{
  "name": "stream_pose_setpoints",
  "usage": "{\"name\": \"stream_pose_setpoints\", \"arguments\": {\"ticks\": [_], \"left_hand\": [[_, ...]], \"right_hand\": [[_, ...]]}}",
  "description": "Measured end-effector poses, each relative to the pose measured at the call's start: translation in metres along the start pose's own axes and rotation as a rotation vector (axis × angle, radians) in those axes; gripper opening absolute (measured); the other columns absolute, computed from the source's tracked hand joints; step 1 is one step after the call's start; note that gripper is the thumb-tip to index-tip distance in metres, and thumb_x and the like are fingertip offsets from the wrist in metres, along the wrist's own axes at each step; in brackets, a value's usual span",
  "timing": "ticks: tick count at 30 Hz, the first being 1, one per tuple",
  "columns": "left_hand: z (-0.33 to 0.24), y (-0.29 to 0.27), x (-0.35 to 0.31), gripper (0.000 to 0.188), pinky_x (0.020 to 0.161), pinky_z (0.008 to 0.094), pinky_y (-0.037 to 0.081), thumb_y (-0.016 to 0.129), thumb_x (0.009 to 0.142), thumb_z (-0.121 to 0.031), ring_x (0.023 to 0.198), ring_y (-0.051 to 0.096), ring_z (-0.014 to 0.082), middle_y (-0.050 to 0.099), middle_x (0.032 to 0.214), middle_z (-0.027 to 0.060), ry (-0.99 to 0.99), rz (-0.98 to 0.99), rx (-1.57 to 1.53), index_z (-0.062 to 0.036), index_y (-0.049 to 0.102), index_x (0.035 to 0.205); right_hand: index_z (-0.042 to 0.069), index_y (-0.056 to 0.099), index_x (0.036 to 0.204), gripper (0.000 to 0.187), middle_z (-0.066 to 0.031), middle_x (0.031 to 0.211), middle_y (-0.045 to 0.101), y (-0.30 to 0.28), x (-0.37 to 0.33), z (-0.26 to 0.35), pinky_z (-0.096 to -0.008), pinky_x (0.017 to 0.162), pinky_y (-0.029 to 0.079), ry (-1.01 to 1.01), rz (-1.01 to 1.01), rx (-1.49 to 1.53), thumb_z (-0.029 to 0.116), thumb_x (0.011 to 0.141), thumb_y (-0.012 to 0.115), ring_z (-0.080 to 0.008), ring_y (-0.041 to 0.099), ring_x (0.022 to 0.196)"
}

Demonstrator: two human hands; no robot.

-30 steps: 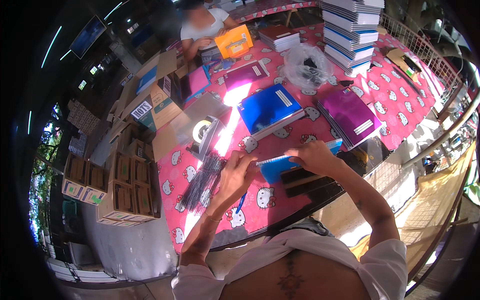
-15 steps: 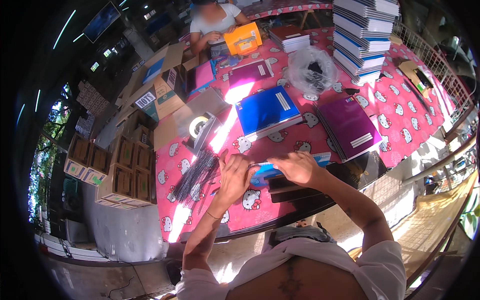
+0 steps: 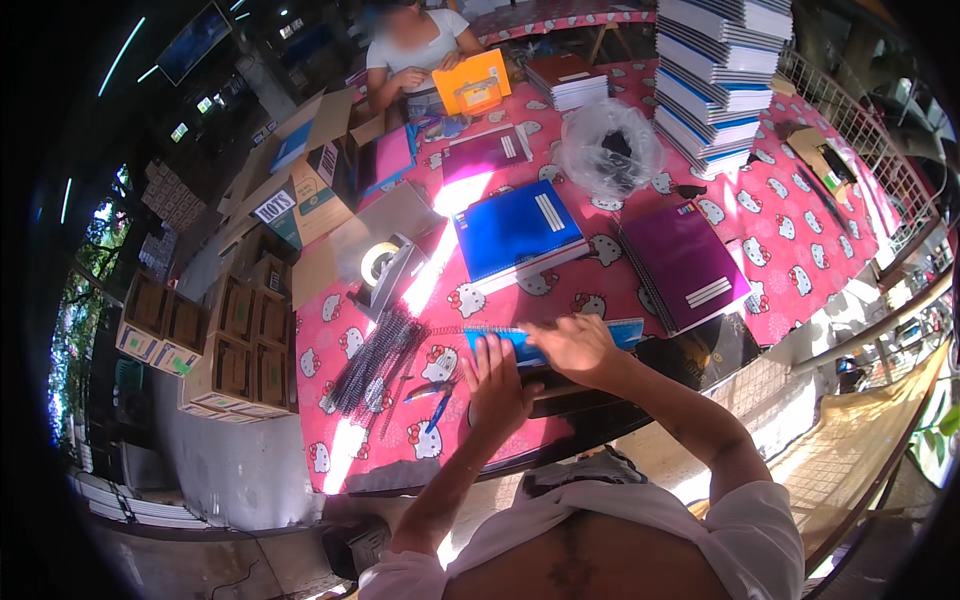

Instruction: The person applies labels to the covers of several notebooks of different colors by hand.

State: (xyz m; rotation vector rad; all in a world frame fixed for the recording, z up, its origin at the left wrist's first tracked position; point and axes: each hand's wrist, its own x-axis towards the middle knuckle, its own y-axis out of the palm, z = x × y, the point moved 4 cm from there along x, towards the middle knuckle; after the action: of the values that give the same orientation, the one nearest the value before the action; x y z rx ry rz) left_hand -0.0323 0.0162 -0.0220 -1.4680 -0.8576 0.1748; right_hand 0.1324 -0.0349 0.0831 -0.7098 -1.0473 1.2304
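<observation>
While the left hand (image 3: 497,390) rests with fingers spread against a blue spiral notebook (image 3: 627,334), the right hand (image 3: 580,350) bends over its coiled edge; whether the right one grips, I cannot tell. The notebook is near the close edge of a pink-covered worktop (image 3: 782,312), a thin coil (image 3: 446,330) sticking out leftward. Left of the hands lie a blue-handled tool (image 3: 438,408) and a heap of black coils (image 3: 375,370); beyond the notebook are a thick blue notebook (image 3: 518,228) and a purple one (image 3: 690,262).
</observation>
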Motion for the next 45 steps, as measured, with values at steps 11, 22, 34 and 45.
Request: {"name": "stream_pose_setpoints", "arguments": {"ticks": [11, 22, 34, 45], "left_hand": [[-0.030, -0.035, -0.003, 0.080, 0.116, 0.0618, 0.021, 0.043, 0.100, -0.057, 0.141, 0.035, 0.0490, 0.038, 0.149, 0.0342, 0.066, -0.078, -0.114, 0.0092, 0.038, 0.146], [-0.009, -0.105, 0.082, 0.021, 0.110, 0.0542, 0.035, 0.066, 0.094, -0.028, 0.085, 0.067, 0.0255, 0.069, 0.088, 0.0091, 0.242, -0.010, -0.192, -0.0071, 0.069, 0.099], [-0.014, -0.096, 0.085, 0.031, 0.111, 0.0548, 0.034, 0.066, 0.092, -0.037, 0.102, 0.064, 0.0269, 0.066, 0.103, 0.0093, 0.300, -0.072, -0.091, -0.0063, 0.064, 0.099], [-0.028, -0.029, 0.043, 0.090, 0.115, 0.0702, 0.011, 0.052, 0.095, -0.055, 0.147, 0.018, 0.0550, 0.022, 0.157, 0.0362, 0.034, -0.082, 0.004, 0.0116, 0.026, 0.150]], "right_hand": [[0.018, 0.037, 0.154, 0.070, -0.0152, 0.121, 0.065, -0.025, -0.015, -0.002, -0.0494, 0.097, 0.046, -0.076, -0.193, -0.176, 0.032, 0.091, 0.064, -0.0332, 0.065, 0.107], [0.002, 0.063, 0.131, 0.047, -0.0075, 0.114, 0.070, 0.011, -0.066, -0.114, -0.0285, 0.088, 0.053, 0.203, 0.075, 1.202, 0.011, 0.088, 0.077, -0.0128, 0.065, 0.101], [0.001, 0.069, 0.123, 0.033, -0.0057, 0.100, 0.074, 0.017, -0.073, -0.104, -0.0274, 0.081, 0.054, 0.197, -0.004, 1.126, 0.011, 0.092, 0.073, -0.0103, 0.065, 0.091], [-0.001, 0.070, 0.121, 0.032, -0.0050, 0.093, 0.072, 0.024, -0.074, -0.102, -0.0273, 0.077, 0.056, 0.206, -0.090, 1.145, 0.010, 0.092, 0.074, -0.0101, 0.066, 0.086]]}}
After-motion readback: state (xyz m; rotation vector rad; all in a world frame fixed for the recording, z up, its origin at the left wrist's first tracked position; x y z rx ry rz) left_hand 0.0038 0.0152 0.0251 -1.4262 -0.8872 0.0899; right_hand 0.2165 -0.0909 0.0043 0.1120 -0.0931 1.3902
